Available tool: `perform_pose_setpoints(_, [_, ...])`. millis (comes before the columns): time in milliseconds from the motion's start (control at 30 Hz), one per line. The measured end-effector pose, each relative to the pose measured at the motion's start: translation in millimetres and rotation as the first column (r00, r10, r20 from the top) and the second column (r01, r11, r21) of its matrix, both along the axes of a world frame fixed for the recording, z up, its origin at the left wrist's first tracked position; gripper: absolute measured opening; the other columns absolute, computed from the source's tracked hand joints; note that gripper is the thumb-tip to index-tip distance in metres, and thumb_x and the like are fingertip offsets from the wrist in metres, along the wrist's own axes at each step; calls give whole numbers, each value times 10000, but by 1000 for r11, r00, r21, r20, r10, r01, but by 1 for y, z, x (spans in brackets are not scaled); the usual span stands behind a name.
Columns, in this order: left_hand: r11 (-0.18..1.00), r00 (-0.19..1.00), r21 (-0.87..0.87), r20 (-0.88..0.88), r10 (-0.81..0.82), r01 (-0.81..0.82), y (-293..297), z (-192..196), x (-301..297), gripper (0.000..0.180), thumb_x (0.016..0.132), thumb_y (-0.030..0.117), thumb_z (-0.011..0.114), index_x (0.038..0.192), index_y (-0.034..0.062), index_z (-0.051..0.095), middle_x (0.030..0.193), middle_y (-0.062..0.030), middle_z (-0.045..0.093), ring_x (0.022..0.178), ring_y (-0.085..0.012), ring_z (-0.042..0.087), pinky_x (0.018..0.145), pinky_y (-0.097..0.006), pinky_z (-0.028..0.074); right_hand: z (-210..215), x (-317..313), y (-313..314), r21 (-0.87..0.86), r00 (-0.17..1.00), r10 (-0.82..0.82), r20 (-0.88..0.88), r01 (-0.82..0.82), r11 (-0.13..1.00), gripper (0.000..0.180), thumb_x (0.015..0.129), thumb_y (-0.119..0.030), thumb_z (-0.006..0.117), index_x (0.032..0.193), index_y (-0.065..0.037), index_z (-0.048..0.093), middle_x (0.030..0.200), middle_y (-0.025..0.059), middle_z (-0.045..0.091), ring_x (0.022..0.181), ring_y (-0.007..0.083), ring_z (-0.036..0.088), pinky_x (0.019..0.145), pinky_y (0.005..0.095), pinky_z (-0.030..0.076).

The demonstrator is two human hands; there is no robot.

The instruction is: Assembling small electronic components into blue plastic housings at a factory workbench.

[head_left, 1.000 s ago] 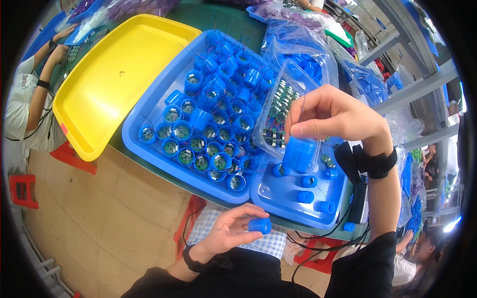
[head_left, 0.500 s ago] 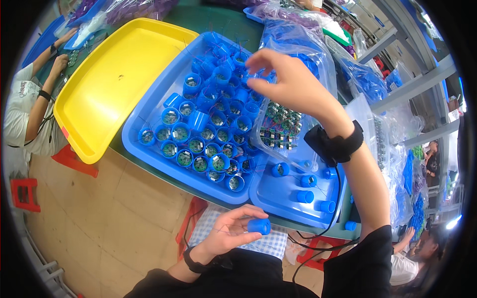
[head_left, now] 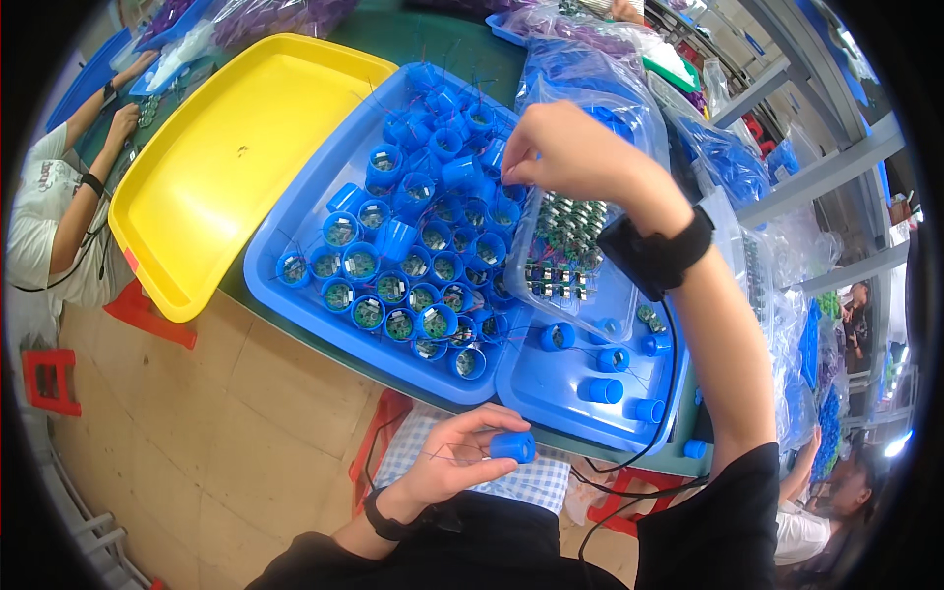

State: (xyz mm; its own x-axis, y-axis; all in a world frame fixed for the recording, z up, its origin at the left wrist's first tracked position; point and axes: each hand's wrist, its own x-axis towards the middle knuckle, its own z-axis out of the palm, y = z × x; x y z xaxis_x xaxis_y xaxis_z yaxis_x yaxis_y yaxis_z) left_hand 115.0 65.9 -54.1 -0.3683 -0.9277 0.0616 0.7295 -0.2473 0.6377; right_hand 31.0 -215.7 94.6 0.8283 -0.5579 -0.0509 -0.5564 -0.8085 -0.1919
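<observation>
The thumb and fingers of the left hand [head_left: 450, 457] grip a blue plastic cup [head_left: 510, 447] on its side, its end face toward 3 o'clock; fine wire leads cross the palm. The right hand [head_left: 570, 147], at 1 o'clock from the left, has its fingertips narrowed together over the edge of a large blue tray [head_left: 300, 211]; whether they grip anything cannot be told. This tray, near 12 o'clock from the left hand, contains wired cups [head_left: 360, 262] fitted with circuit boards. A clear plastic container [head_left: 551, 307] of green circuit boards [head_left: 568, 231] lies at 6 o'clock from the right hand. A smaller blue tray [head_left: 539, 385], bearing several cups, sits at 2 o'clock from the left hand; a yellow tray [head_left: 236, 172], at 11 o'clock.
</observation>
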Motion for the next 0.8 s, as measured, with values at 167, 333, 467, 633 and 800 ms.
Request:
perform_pose_setpoints(167, [1000,1000,-9,9,1,-1,0,-1,-1,388,816,-76,632,1186,-36,523,1172,-101,495,1101,-204,546,946,-329,468,33,-18,7,136,980,-36,194,9,991,185,786,-169,689,875,-12,730,797,119,708,745,178,670,704,293,509])
perform_pose_setpoints(333, [1000,1000,-3,18,-4,4,0,0,0,392,812,-76,636,1186,-31,526,1168,-97,498,1104,-203,545,950,-329,466,41,-42,10,576,730,-223,646,-275,770,251,892,-185,615,1043,7,671,962,62,671,955,196,636,894,378,487])
perform_pose_setpoints(467, [1000,999,-5,43,-2,2,0,3,0,391,814,-76,634,1187,-29,527,1168,-96,497,1109,-203,544,956,-329,464,32,-48,15,616,475,-400,784,-680,399,318,936,-170,548,1208,-6,552,1026,69,624,1051,247,599,989,556,428])
perform_pose_setpoints(633, [1000,999,2,41,12,-12,3,3,-2,381,820,-72,630,1184,-29,528,1170,-94,502,1106,-199,550,963,-325,462,29,-49,31,568,445,-507,738,-816,111,313,958,-152,505,1231,0,501,1056,122,633,1093,277,592,913,533,505])
perform_pose_setpoints(800, [1000,998,-10,61,3,-2,4,3,-4,384,820,-66,636,1186,-24,529,1172,-90,507,1105,-196,551,966,-320,459,30,-51,53,538,389,-603,697,-839,80,373,918,-98,551,1262,13,457,1138,147,596,1000,254,633,843,353,565])
